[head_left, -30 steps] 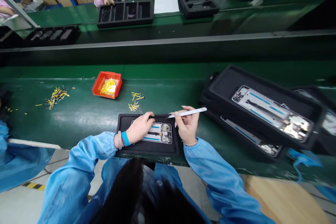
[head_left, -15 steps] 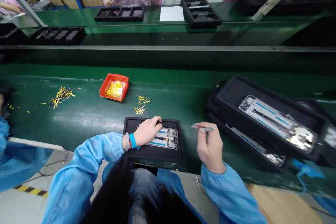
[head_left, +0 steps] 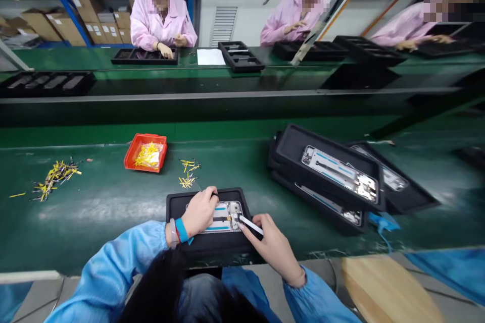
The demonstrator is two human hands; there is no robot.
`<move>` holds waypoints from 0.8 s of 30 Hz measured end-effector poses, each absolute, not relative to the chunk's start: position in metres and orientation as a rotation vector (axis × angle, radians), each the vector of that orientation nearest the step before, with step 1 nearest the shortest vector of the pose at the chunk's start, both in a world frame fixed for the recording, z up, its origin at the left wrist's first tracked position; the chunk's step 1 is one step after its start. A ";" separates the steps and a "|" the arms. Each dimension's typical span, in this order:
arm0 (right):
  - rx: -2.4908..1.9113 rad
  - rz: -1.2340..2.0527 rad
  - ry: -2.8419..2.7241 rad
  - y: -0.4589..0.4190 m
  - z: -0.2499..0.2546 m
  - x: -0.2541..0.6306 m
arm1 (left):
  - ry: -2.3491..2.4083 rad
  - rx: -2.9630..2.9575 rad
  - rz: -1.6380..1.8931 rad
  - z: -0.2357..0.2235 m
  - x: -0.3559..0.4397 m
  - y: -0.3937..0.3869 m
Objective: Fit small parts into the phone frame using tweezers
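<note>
A black tray point(head_left: 175, 201) lies at the near edge of the green bench with an opened phone frame point(head_left: 227, 212) in it. My left hand point(head_left: 199, 210) rests on the frame's left part, fingers curled, pinching something small and dark at the tray's far rim. My right hand point(head_left: 273, 246) is closed on white tweezers point(head_left: 250, 224), whose tip touches the frame's right end.
A red bin point(head_left: 146, 151) of yellow parts sits behind the tray, with loose yellow parts point(head_left: 188, 171) beside it and a pile point(head_left: 55, 175) far left. Stacked black trays point(head_left: 326, 171) with phone frames lie to the right. Across the conveyor, people in pink coats work at trays.
My right hand came back from the right and brought the tweezers down onto the frame's right end. My left hand stayed on the frame. The head camera tilted up, showing more of the far bench.
</note>
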State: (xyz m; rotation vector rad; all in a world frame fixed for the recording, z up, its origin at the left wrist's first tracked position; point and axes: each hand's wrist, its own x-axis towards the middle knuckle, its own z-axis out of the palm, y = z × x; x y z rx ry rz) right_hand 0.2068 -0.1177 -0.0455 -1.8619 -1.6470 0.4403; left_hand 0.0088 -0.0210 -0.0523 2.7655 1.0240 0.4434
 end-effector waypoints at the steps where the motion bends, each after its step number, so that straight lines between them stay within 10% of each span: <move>1: -1.878 0.506 -1.584 -0.116 -0.046 0.207 | 1.018 2.767 0.458 -0.052 0.008 -0.021; 8: -1.675 1.295 -0.993 -0.112 -0.035 0.201 | 0.981 2.768 0.705 -0.044 0.002 -0.018; 24: -1.397 1.494 -0.781 -0.104 0.004 0.186 | 0.948 2.794 0.927 -0.015 -0.008 -0.014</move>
